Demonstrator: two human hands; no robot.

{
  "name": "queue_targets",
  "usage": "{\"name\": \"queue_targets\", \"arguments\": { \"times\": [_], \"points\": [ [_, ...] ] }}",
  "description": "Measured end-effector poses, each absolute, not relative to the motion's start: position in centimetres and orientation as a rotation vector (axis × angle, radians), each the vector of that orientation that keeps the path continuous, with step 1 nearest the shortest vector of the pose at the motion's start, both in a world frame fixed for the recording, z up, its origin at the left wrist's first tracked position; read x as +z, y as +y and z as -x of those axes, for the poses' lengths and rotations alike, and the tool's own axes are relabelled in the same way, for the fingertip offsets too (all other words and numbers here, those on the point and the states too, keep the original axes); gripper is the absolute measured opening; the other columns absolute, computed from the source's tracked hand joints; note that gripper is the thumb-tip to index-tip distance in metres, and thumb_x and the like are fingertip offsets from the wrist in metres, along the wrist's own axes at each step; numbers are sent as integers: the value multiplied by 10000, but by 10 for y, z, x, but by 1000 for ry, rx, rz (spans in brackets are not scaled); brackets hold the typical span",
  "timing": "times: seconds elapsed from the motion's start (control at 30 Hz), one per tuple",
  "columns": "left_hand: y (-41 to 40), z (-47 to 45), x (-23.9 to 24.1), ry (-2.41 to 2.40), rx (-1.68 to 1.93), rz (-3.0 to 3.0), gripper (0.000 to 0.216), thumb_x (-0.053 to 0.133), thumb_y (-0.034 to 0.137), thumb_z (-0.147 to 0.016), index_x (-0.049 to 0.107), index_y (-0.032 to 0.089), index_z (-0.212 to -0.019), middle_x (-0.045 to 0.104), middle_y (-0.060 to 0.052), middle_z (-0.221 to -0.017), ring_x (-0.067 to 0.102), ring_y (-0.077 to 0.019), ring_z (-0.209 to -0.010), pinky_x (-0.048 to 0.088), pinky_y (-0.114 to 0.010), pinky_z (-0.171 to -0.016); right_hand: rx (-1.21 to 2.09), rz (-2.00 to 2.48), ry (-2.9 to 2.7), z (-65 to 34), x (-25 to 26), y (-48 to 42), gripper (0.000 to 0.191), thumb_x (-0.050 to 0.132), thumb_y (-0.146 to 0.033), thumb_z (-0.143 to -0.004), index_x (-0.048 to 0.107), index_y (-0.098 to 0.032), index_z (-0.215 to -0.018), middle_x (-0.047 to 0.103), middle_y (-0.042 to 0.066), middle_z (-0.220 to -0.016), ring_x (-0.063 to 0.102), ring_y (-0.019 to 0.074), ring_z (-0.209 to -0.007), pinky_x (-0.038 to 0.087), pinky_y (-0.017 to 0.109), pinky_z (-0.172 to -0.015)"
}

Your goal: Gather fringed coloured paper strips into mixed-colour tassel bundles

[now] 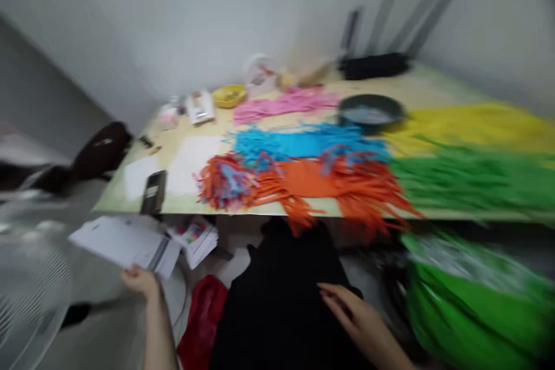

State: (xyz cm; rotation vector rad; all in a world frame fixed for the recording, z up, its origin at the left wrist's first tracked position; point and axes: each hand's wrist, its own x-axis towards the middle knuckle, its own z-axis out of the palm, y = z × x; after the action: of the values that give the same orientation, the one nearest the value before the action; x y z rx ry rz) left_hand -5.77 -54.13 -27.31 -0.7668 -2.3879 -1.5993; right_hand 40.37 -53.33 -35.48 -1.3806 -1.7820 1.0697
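Observation:
Low on the left, below the table edge, my left hand (pixel 141 280) is closed on the near edge of a flat white sheet (pixel 124 241). Blur hides whether it is one sheet or several. Beside it, a stack of white papers with a colourful print (pixel 195 237) sits under the table edge. My right hand (pixel 349 309) hovers over my black-clad lap, fingers stretched out, holding nothing. In front of me on the table lie orange fringed strips (pixel 310 178), blue fringed strips (pixel 297 143) and a multicoloured fringed bundle (pixel 228 182).
The table (pixel 437 87) also bears pink strips (pixel 284 105), yellow strips (pixel 472 121), green strips (pixel 459 176), a dark round dish (pixel 368 115), a yellow bowl (pixel 229 96), a phone (pixel 153 192) and a black router (pixel 375 66). A fan (pixel 32 283) stands left, a green bag (pixel 472 306) right.

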Motion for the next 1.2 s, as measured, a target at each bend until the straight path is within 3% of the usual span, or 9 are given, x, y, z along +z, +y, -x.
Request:
{"name": "queue_targets", "arguments": {
  "times": [0.17, 0.3, 0.43, 0.53, 0.6, 0.67, 0.83, 1.07, 1.2],
  "points": [
    [-601, 49, -258, -2120, -1670, 353, 411, 546, 545, -885, 565, 143, -967, 575, -13, -790, 586, -151, -748, 494, -281, -721, 921, 830, -1915, -296, -266, -499, 257, 566, -336, -916, 687, -258, -1129, 721, 62, -1102, 687, 205, -1030, 556, 320, -916],
    [-593, -18, -243, -2182, -1913, 547, 402, 599, 570, -836, 568, 179, -927, 554, 27, -672, 546, -113, -584, 445, -214, -569, 1042, 917, -1660, -273, -228, -461, 482, 614, -432, -875, 570, -254, -1320, 623, 98, -1321, 630, 251, -1153, 497, 416, -1018],
    [-562, -87, -240, -2523, -2486, 1368, 311, 589, 487, -884, 593, 180, -932, 643, -17, -763, 606, -131, -658, 487, -225, -626, 1478, 987, -1333, -297, -237, -440, 614, 678, -594, -768, 638, -185, -1224, 696, 154, -1197, 688, 300, -1044, 585, 393, -843],
    [-532, -114, -240, -2453, -2465, 1826, 321, 553, 403, -928, 544, 200, -1176, 666, -93, -1081, 649, -152, -819, 523, -266, -730, 1599, 1184, -1176, -332, -254, -450, 552, 705, -634, -720, 728, -135, -956, 758, 159, -930, 720, 313, -862, 599, 384, -711],
    [-511, -122, -235, -2258, -2365, 1894, 472, 542, 358, -937, 394, 251, -1372, 543, -137, -1341, 635, -182, -1008, 527, -300, -808, 1581, 1295, -1159, -349, -260, -465, 554, 720, -652, -690, 739, -127, -868, 758, 143, -844, 715, 309, -821, 594, 384, -702],
    [-492, -127, -227, -2137, -2099, 2044, 485, 540, 322, -937, 387, 259, -1393, 479, -136, -1406, 567, -211, -1157, 502, -328, -888, 1545, 1361, -1197, -358, -262, -479, 576, 709, -682, -675, 746, -129, -832, 756, 129, -817, 708, 298, -815, 587, 377, -722],
    [-468, -140, -207, -2197, -1534, 2257, 145, 540, 311, -932, 549, 183, -1000, 576, -57, -957, 553, -188, -951, 446, -315, -849, 1440, 1410, -1336, -359, -261, -490, 579, 595, -693, -771, 739, -134, -799, 744, 102, -806, 688, 262, -771, 570, 342, -706],
    [-469, -131, -211, -2457, -1649, 2399, 422, 705, 423, -796, 406, 188, -613, 437, 15, -703, 419, -135, -690, 350, -247, -627, 1443, 1382, -1313, -360, -274, -488, 511, 609, -657, -786, 740, -168, -855, 755, 94, -866, 694, 264, -812, 571, 363, -752],
    [-473, -115, -205, -2630, -1817, 2604, 507, 705, 459, -780, 340, 191, -551, 340, 44, -560, 324, -102, -554, 268, -244, -527, 1759, 1215, -1160, -367, -278, -490, 503, 786, -591, -628, 741, -191, -931, 757, 83, -886, 701, 266, -794, 584, 385, -716]
  ]
}}
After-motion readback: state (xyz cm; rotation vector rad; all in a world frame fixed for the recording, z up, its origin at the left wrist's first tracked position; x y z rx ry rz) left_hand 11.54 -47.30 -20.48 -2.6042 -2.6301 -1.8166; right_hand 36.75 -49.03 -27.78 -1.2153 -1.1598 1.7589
